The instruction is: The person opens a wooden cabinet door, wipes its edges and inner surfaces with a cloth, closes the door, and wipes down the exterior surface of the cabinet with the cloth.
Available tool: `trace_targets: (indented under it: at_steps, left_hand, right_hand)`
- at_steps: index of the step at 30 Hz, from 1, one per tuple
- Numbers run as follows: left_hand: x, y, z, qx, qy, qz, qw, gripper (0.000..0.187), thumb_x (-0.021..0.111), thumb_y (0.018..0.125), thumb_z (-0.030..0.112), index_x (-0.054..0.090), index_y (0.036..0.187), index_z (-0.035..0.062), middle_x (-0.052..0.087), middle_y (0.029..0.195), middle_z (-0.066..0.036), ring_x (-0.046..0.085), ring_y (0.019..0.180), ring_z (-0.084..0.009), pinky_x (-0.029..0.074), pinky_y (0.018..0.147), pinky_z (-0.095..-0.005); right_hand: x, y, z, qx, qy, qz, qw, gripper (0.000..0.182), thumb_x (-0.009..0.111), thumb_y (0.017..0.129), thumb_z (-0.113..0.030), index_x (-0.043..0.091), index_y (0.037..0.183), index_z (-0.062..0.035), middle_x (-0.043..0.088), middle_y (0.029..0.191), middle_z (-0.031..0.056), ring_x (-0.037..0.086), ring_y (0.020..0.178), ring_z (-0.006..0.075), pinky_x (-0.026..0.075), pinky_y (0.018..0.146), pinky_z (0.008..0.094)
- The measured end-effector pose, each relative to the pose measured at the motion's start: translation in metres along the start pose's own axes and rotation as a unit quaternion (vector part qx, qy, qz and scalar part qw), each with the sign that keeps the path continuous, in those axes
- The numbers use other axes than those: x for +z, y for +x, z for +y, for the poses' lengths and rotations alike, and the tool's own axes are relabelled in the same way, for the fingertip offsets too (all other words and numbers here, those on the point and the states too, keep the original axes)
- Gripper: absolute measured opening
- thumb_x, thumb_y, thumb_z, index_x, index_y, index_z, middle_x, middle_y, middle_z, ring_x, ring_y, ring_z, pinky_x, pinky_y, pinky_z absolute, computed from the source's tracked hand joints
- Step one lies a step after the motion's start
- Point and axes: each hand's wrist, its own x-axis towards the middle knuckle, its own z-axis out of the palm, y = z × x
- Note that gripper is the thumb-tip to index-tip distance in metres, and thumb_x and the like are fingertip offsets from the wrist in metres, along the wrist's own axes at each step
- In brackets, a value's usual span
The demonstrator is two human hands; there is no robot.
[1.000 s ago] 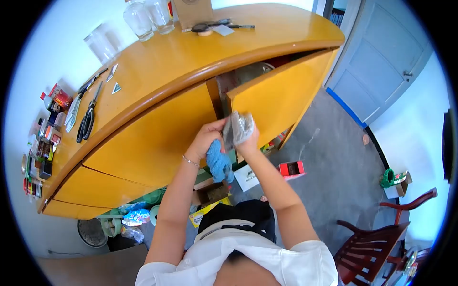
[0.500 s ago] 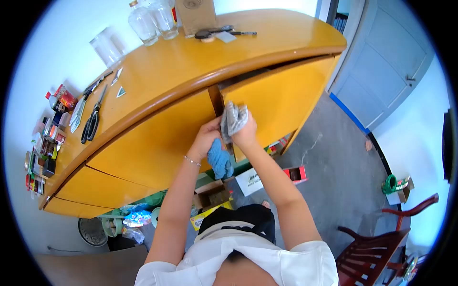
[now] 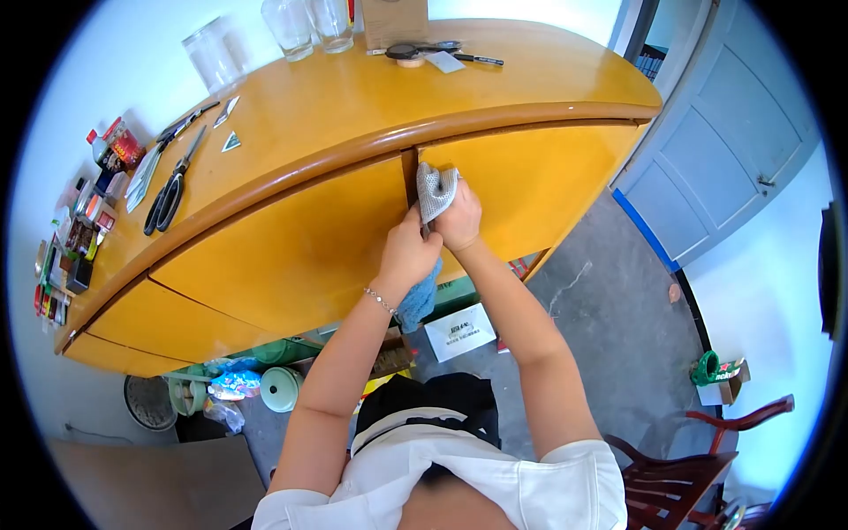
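Note:
My right hand (image 3: pixel 461 218) is closed on a folded grey-and-white cloth (image 3: pixel 436 188). The cloth lies against the edge of the right cabinet door (image 3: pixel 539 181), close to the narrow gap between the two doors. Just left of it, my left hand (image 3: pixel 410 250) is closed, its fingertips at that same gap and partly hidden. A blue cloth (image 3: pixel 419 302) hangs down from under my left palm. Beside that hand is the yellow-orange left cabinet door (image 3: pixel 291 243).
On the cabinet top (image 3: pixel 327 106) lie black-handled scissors (image 3: pixel 165 203), a magnifying glass (image 3: pixel 402 52) and glass jars (image 3: pixel 214 57). Below stand a white box (image 3: pixel 459 333) and a lidded pot (image 3: pixel 281 389). A dark red wooden chair (image 3: pixel 680 481) is at lower right.
The right cabinet door has swung in, and the dark opening along its top has closed. Both hands stay at the door edge with their cloths. The view has shifted slightly.

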Motion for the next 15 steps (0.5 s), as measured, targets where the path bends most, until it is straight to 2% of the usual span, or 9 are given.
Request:
trace_targets:
  at_steps: [3, 5, 8, 9, 12, 13, 15]
  left_hand:
    - [0.005, 0.005, -0.018, 0.012, -0.065, 0.003, 0.998, 0.035, 0.049, 0.077, 0.021, 0.052, 0.105, 0.0004, 0.060, 0.083, -0.022, 0.058, 0.075, -0.0348, 0.046, 0.070, -0.0365]
    - [0.005, 0.005, -0.019, 0.010, -0.079, 0.007, 0.997, 0.032, 0.047, 0.081, 0.026, 0.055, 0.096, -0.0004, 0.059, 0.080, -0.022, 0.058, 0.074, -0.0356, 0.046, 0.067, -0.0368]
    - [-0.001, 0.015, -0.008, 0.026, -0.098, 0.031, 0.994, 0.037, 0.044, 0.084, 0.033, 0.056, 0.085, -0.0015, 0.058, 0.076, -0.022, 0.057, 0.073, -0.0371, 0.045, 0.064, -0.0380]
    - [-0.001, 0.020, -0.007, 0.033, -0.104, 0.042, 0.993, 0.040, 0.043, 0.085, 0.036, 0.056, 0.082, -0.0018, 0.058, 0.074, -0.023, 0.057, 0.073, -0.0376, 0.044, 0.063, -0.0385]
    - [0.010, 0.022, -0.014, 0.034, -0.090, 0.034, 0.995, 0.044, 0.042, 0.087, 0.035, 0.052, 0.074, -0.0059, 0.053, 0.063, -0.021, 0.054, 0.060, -0.0295, 0.041, 0.057, -0.0361]
    - [0.014, 0.019, -0.019, 0.000, -0.077, 0.024, 0.997, 0.046, 0.040, 0.087, 0.037, 0.052, 0.072, -0.0058, 0.053, 0.063, -0.022, 0.053, 0.059, -0.0297, 0.041, 0.058, -0.0364]
    - [0.018, 0.017, -0.023, 0.021, -0.093, 0.035, 0.995, 0.047, 0.040, 0.087, 0.037, 0.052, 0.072, -0.0059, 0.052, 0.063, -0.022, 0.054, 0.060, -0.0303, 0.041, 0.058, -0.0370]
  right_hand:
    - [0.003, 0.000, 0.001, -0.011, -0.004, 0.010, 1.000, 0.024, 0.059, 0.062, -0.017, 0.059, 0.082, -0.0049, 0.052, 0.084, 0.0113, 0.052, 0.074, 0.0262, 0.044, 0.055, 0.0340]
    - [0.004, 0.002, 0.002, -0.030, -0.004, 0.034, 0.999, 0.024, 0.059, 0.062, -0.018, 0.058, 0.081, -0.0052, 0.052, 0.083, 0.0112, 0.051, 0.073, 0.0264, 0.044, 0.054, 0.0345]
    - [0.001, 0.021, -0.002, 0.023, 0.002, 0.032, 0.999, 0.026, 0.059, 0.061, -0.019, 0.059, 0.083, -0.0058, 0.052, 0.083, 0.0109, 0.052, 0.071, 0.0267, 0.044, 0.055, 0.0348]
    - [-0.001, 0.025, -0.001, 0.010, 0.005, 0.028, 1.000, 0.025, 0.059, 0.061, -0.019, 0.059, 0.083, -0.0060, 0.052, 0.083, 0.0107, 0.052, 0.071, 0.0267, 0.044, 0.055, 0.0348]
    - [-0.004, 0.023, 0.002, -0.011, 0.006, 0.018, 1.000, 0.024, 0.059, 0.061, -0.019, 0.059, 0.082, -0.0065, 0.053, 0.081, 0.0102, 0.052, 0.071, 0.0270, 0.044, 0.055, 0.0349]
    - [-0.001, 0.012, 0.003, -0.011, -0.002, 0.016, 1.000, 0.023, 0.059, 0.061, -0.018, 0.059, 0.081, -0.0066, 0.052, 0.081, 0.0100, 0.052, 0.070, 0.0271, 0.044, 0.055, 0.0351]
    - [0.000, 0.007, 0.001, -0.004, -0.003, 0.032, 0.999, 0.020, 0.060, 0.061, -0.017, 0.059, 0.078, -0.0076, 0.052, 0.079, 0.0092, 0.052, 0.070, 0.0274, 0.044, 0.055, 0.0355]
